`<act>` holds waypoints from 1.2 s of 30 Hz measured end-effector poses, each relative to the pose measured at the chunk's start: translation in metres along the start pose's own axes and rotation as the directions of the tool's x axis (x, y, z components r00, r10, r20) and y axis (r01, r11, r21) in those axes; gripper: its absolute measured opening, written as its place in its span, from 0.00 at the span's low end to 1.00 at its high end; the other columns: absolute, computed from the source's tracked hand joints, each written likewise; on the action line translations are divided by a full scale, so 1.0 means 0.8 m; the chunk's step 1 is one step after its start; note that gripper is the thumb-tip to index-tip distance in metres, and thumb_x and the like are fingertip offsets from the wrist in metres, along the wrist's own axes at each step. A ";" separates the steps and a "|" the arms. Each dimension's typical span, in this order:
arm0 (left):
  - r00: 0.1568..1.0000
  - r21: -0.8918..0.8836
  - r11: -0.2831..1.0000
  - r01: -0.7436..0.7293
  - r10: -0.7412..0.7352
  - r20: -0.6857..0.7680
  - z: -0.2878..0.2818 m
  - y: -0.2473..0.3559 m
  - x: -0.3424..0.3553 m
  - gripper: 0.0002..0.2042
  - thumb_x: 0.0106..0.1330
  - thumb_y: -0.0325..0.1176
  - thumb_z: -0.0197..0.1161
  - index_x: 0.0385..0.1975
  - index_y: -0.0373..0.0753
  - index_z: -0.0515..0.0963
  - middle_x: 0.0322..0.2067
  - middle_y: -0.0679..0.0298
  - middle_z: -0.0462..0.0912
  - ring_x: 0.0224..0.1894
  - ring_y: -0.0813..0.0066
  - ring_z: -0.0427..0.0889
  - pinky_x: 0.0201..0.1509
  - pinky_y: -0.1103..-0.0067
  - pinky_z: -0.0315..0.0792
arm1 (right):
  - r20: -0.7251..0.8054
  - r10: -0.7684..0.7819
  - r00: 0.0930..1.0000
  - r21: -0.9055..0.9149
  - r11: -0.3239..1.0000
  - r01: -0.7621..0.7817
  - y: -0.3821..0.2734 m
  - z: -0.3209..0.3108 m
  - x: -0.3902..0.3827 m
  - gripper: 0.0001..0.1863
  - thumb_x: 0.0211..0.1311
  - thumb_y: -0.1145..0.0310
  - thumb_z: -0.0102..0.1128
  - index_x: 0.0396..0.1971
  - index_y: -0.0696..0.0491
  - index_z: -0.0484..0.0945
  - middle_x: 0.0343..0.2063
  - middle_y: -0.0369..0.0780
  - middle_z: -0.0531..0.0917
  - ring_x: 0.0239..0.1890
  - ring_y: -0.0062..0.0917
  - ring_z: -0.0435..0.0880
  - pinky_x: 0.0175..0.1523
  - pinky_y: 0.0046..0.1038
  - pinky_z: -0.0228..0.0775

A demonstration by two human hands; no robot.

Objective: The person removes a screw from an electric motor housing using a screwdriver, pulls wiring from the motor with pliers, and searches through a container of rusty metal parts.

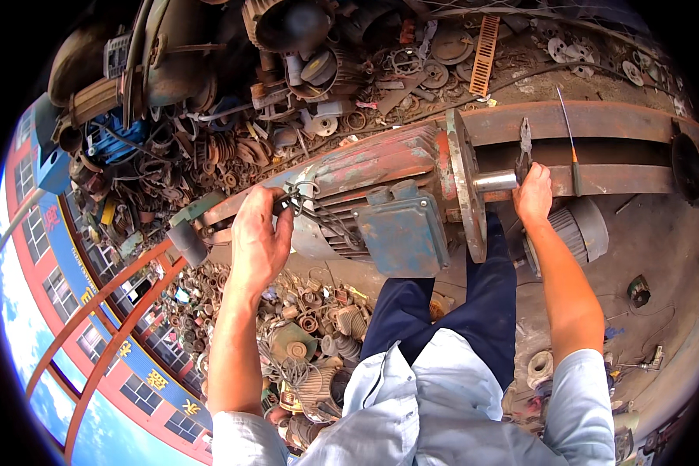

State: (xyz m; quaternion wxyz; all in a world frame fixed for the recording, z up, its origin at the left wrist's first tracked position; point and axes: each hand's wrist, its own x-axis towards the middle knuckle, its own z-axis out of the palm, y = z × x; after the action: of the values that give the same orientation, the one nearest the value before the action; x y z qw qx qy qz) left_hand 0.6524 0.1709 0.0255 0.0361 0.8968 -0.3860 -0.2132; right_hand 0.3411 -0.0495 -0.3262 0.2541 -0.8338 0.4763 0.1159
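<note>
A worn electric motor with red and green paint lies across two rusty steel rails. It has a blue-grey terminal box, a round flange and a bright shaft. At the motor's left end, my left hand is closed on a dark bundle of wire that lies against the casing. My right hand, just past the shaft's tip, grips pliers with their jaws pointing away from me. To its right, a screwdriver with a green handle rests across the rails.
Scrap metal parts heap up beyond the rails, and more lie in a pile at lower left. A grey finned motor stands on the floor under my right forearm. A dark round part sits at the rails' right end.
</note>
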 end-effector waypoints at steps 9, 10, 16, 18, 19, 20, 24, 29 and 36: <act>0.978 -0.260 0.964 0.052 -0.102 -0.183 0.012 -0.039 -0.125 0.05 0.72 0.27 0.57 0.39 0.32 0.75 0.30 0.57 0.72 0.31 0.62 0.72 0.38 0.73 0.68 | -0.019 0.154 0.988 0.092 0.984 -0.152 -0.004 0.020 0.010 0.38 0.50 0.70 0.68 0.62 0.59 0.62 0.52 0.58 0.74 0.55 0.57 0.74 0.62 0.48 0.67; 0.973 -0.356 0.932 0.076 -0.148 -0.179 0.018 -0.051 -0.132 0.05 0.73 0.28 0.58 0.39 0.32 0.75 0.30 0.59 0.72 0.31 0.65 0.71 0.38 0.75 0.68 | 0.031 0.223 0.974 0.105 0.969 -0.225 -0.008 0.010 0.008 0.38 0.54 0.62 0.67 0.63 0.61 0.62 0.54 0.60 0.75 0.58 0.57 0.73 0.63 0.48 0.67; 0.930 -0.756 0.588 0.286 -0.359 0.072 0.041 -0.101 -0.175 0.07 0.73 0.31 0.60 0.37 0.33 0.78 0.30 0.69 0.72 0.33 0.80 0.69 0.40 0.81 0.66 | 0.114 0.384 0.916 0.319 0.859 -0.400 -0.005 -0.045 -0.045 0.35 0.54 0.62 0.61 0.60 0.63 0.65 0.48 0.58 0.80 0.53 0.47 0.81 0.59 0.37 0.71; 0.915 -0.829 0.445 0.340 -0.361 0.181 0.057 -0.119 -0.197 0.06 0.72 0.30 0.61 0.39 0.34 0.79 0.33 0.68 0.78 0.37 0.80 0.75 0.43 0.81 0.69 | 0.190 0.434 0.880 0.440 0.764 -0.472 0.003 -0.056 -0.082 0.31 0.56 0.64 0.60 0.58 0.61 0.66 0.42 0.51 0.82 0.42 0.39 0.84 0.45 0.36 0.77; 0.913 -0.848 0.394 0.355 -0.341 0.224 0.065 -0.128 -0.209 0.06 0.71 0.31 0.63 0.40 0.34 0.80 0.35 0.68 0.82 0.39 0.80 0.78 0.45 0.81 0.70 | 0.316 0.477 0.820 0.498 0.653 -0.571 -0.021 -0.077 -0.112 0.28 0.57 0.67 0.58 0.57 0.61 0.67 0.39 0.47 0.82 0.36 0.33 0.84 0.37 0.34 0.78; 0.890 -0.839 0.349 0.417 -0.344 0.299 0.074 -0.135 -0.219 0.06 0.71 0.31 0.62 0.38 0.34 0.79 0.35 0.66 0.82 0.39 0.79 0.78 0.47 0.78 0.71 | 0.325 0.495 0.806 0.578 0.570 -0.583 -0.037 -0.089 -0.143 0.26 0.58 0.70 0.57 0.57 0.60 0.67 0.37 0.45 0.81 0.32 0.28 0.83 0.31 0.31 0.75; 0.865 -0.844 0.205 0.496 -0.207 0.458 0.139 -0.166 -0.258 0.06 0.70 0.29 0.63 0.37 0.32 0.81 0.33 0.67 0.81 0.37 0.81 0.77 0.45 0.81 0.72 | 0.274 0.579 0.768 0.639 0.486 -0.595 -0.064 -0.096 -0.269 0.22 0.56 0.77 0.56 0.52 0.58 0.68 0.27 0.41 0.81 0.22 0.24 0.80 0.26 0.26 0.73; 0.862 -0.804 0.312 0.506 -0.155 0.483 0.148 -0.165 -0.264 0.06 0.67 0.30 0.65 0.37 0.33 0.82 0.30 0.69 0.81 0.33 0.82 0.76 0.42 0.81 0.71 | 0.316 0.615 0.722 0.608 0.453 -0.652 -0.134 -0.112 -0.399 0.14 0.54 0.78 0.58 0.42 0.58 0.71 0.21 0.39 0.80 0.18 0.22 0.78 0.23 0.27 0.70; 0.748 -0.717 -0.338 0.609 -0.055 0.661 0.118 -0.154 -0.266 0.05 0.68 0.29 0.64 0.36 0.33 0.80 0.35 0.61 0.83 0.39 0.70 0.83 0.50 0.70 0.78 | 0.364 0.370 0.855 0.470 0.720 -0.511 -0.204 -0.134 -0.467 0.08 0.53 0.75 0.61 0.33 0.57 0.73 0.21 0.35 0.76 0.23 0.17 0.74 0.29 0.26 0.69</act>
State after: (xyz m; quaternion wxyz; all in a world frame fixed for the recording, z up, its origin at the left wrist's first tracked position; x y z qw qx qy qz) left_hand 0.5669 0.4169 -0.0133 0.5652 0.5406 0.2178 -0.5838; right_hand 0.2811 0.2363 -0.0215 0.5042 -0.5649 0.6395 0.1332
